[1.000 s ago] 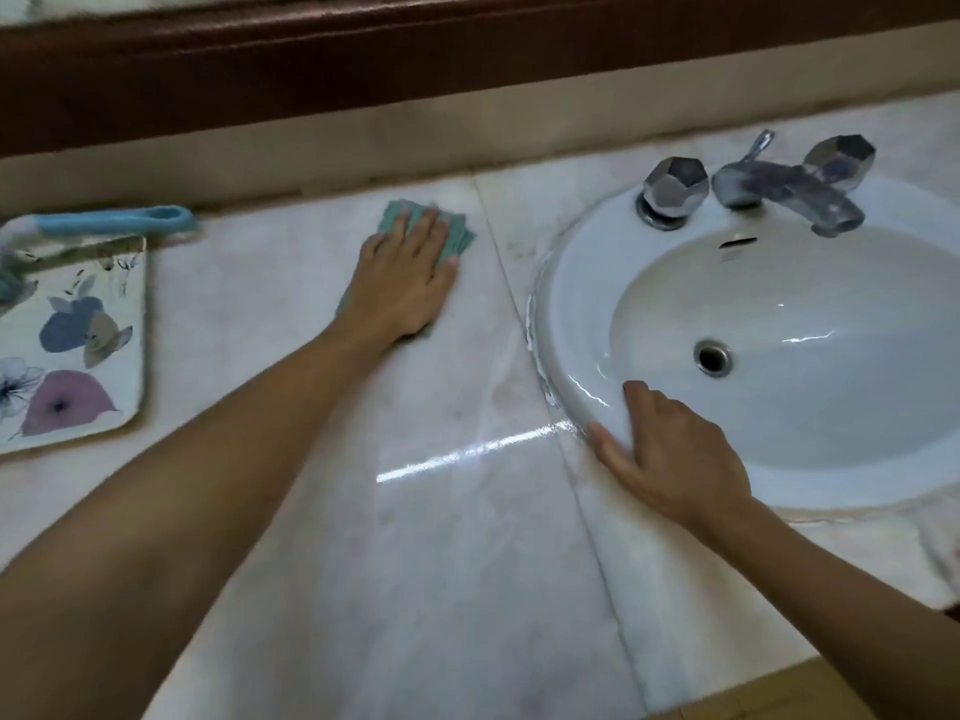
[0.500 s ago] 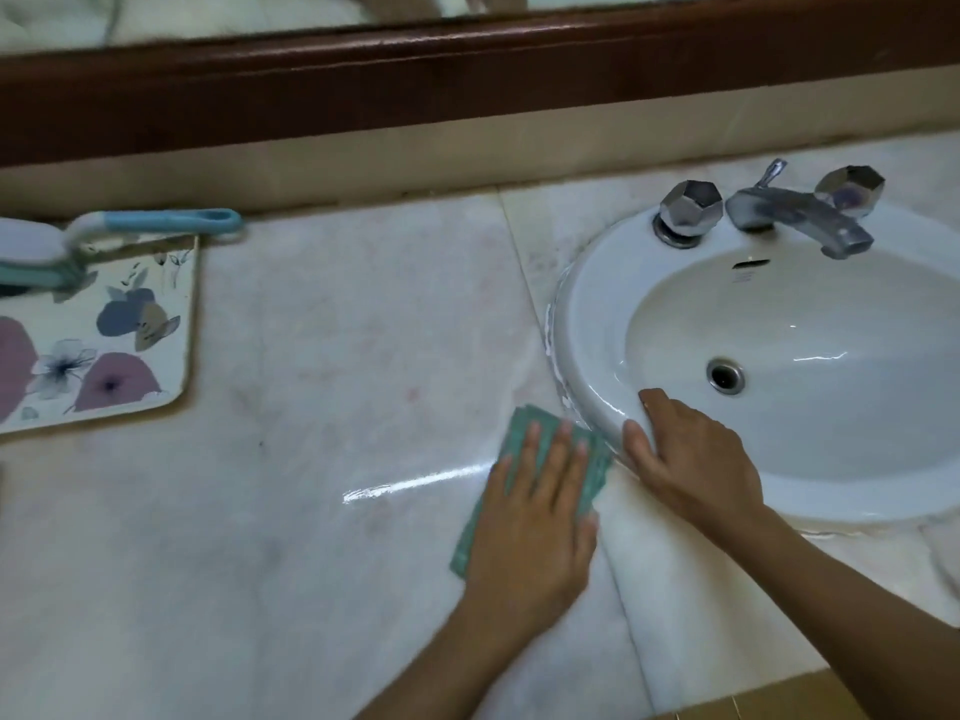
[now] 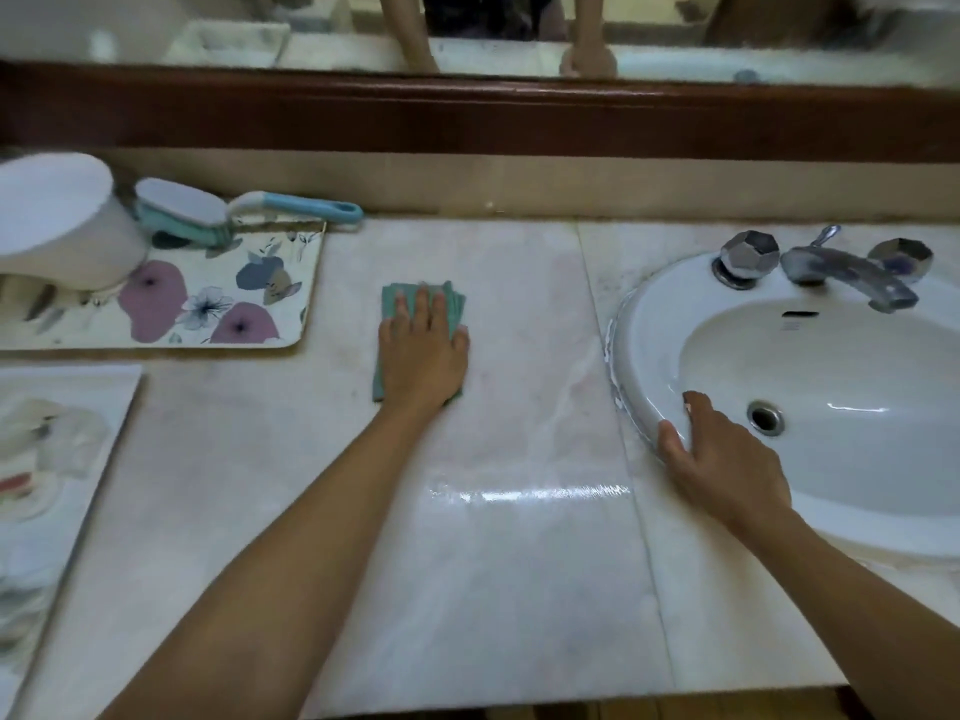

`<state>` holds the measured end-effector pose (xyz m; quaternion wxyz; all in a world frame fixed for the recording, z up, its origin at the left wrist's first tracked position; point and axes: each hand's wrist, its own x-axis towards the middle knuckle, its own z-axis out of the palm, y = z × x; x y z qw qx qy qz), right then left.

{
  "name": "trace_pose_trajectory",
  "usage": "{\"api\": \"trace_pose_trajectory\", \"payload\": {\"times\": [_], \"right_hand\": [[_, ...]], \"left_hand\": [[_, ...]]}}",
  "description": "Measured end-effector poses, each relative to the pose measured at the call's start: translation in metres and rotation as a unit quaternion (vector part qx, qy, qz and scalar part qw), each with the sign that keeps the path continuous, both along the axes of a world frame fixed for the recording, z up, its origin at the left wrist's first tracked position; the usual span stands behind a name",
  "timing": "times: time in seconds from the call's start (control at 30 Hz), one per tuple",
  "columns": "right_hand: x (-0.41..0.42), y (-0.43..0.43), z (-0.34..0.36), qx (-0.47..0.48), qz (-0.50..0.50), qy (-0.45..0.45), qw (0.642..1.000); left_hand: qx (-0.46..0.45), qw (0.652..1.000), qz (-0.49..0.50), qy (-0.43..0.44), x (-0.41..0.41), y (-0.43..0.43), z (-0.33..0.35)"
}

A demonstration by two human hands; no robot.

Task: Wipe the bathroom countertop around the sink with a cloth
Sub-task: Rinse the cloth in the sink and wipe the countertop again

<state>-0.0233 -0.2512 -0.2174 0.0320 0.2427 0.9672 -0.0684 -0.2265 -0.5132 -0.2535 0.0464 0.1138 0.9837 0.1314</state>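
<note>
A folded teal cloth (image 3: 399, 299) lies flat on the pale marble countertop (image 3: 519, 563), left of the white sink (image 3: 644, 324). My left hand (image 3: 422, 350) presses down on the cloth with fingers spread, covering most of it. My right hand (image 3: 722, 459) rests on the sink's near-left rim, fingers apart, holding nothing. A wet streak shines on the counter between my two arms.
A floral tray (image 3: 218, 309) sits at the back left with a white container (image 3: 57, 220) and a blue-handled brush (image 3: 244, 210). A white board (image 3: 62, 459) with items lies at the left edge. Chrome faucet (image 3: 841, 275) and knobs stand behind the basin. A mirror frame runs along the back.
My left hand has slid the cloth from near the sink's front rim away and to the left, toward the back of the counter. My right hand has stayed on the sink rim.
</note>
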Motion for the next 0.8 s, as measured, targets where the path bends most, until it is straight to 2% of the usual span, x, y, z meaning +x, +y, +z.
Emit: {"api": "trace_pose_trajectory", "payload": {"times": [0.1,0.2,0.27,0.33,0.4,0.47,0.53,0.67,0.8], "right_hand": [[0.001,-0.021,-0.003,0.054,0.006,0.07,0.996],[0.008,-0.063,-0.006,0.062,0.091,0.093,0.99],[0.016,-0.086,-0.011,0.03,0.148,0.074,0.986],[0.026,-0.097,-0.02,0.01,0.173,0.032,0.984],[0.033,-0.099,-0.027,0.003,0.177,0.011,0.984],[0.034,-0.101,-0.028,-0.006,0.169,0.014,0.985],[0.033,-0.103,-0.027,-0.014,0.168,0.021,0.985],[0.033,-0.105,-0.024,-0.041,0.157,0.028,0.986],[0.033,-0.104,-0.023,-0.058,0.172,0.034,0.983]], "left_hand": [[0.029,0.996,-0.089,0.014,0.103,0.004,-0.006],[0.021,0.975,-0.218,0.023,0.214,-0.016,-0.003],[-0.004,0.955,-0.297,0.01,0.238,-0.051,0.0],[-0.024,0.947,-0.319,0.004,0.214,-0.091,0.003],[-0.038,0.968,-0.249,0.014,0.167,-0.132,0.001],[-0.053,0.994,-0.092,-0.011,0.119,-0.175,-0.001],[-0.048,0.998,0.044,-0.027,0.098,-0.212,0.001],[-0.026,0.984,0.175,-0.005,0.15,-0.222,0.003],[-0.009,0.969,0.247,-0.021,0.221,-0.176,0.005]]}}
